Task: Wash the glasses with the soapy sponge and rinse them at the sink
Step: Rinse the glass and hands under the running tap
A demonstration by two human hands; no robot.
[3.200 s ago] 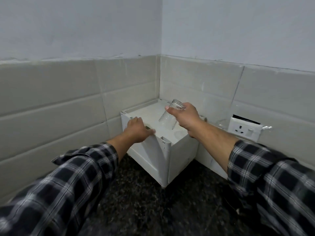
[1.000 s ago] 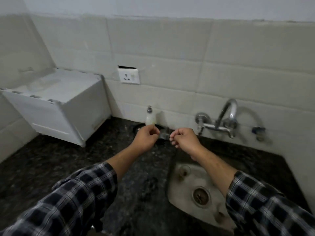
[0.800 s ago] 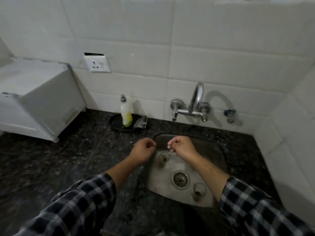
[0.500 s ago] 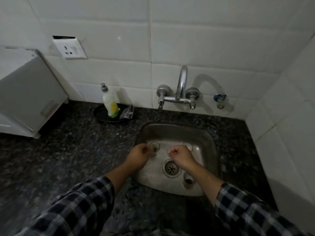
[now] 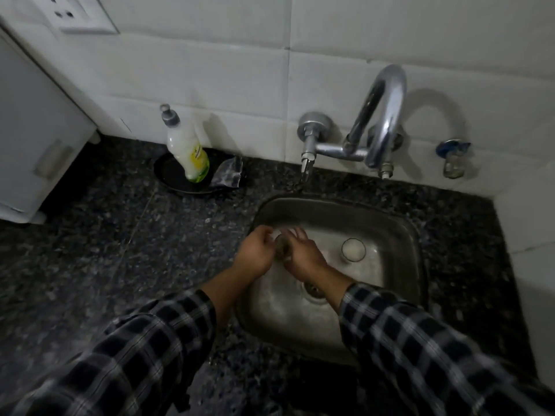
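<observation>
A clear glass (image 5: 282,250) sits between my two hands at the back left of the steel sink (image 5: 399,235). My left hand (image 5: 256,255) curls round its left side. Against its right side is my right hand (image 5: 304,255), whose fingers reach over the top. Motion blur hides the exact grip. A second glass (image 5: 353,250) stands upright on the sink floor to the right, apart from both hands. The tap (image 5: 383,115) on the wall behind shows no running water. I see no sponge in either hand.
A dish-soap bottle (image 5: 187,151) and a crumpled clear packet (image 5: 227,175) stand in a black dish (image 5: 168,178) on the dark granite counter (image 5: 120,250), left of the tap. A white box (image 5: 33,130) fills the far left. A tiled wall rises at the right.
The view swung from the white box to the sink and moved closer. Both hands came down into the sink and closed on the glass at its back left.
</observation>
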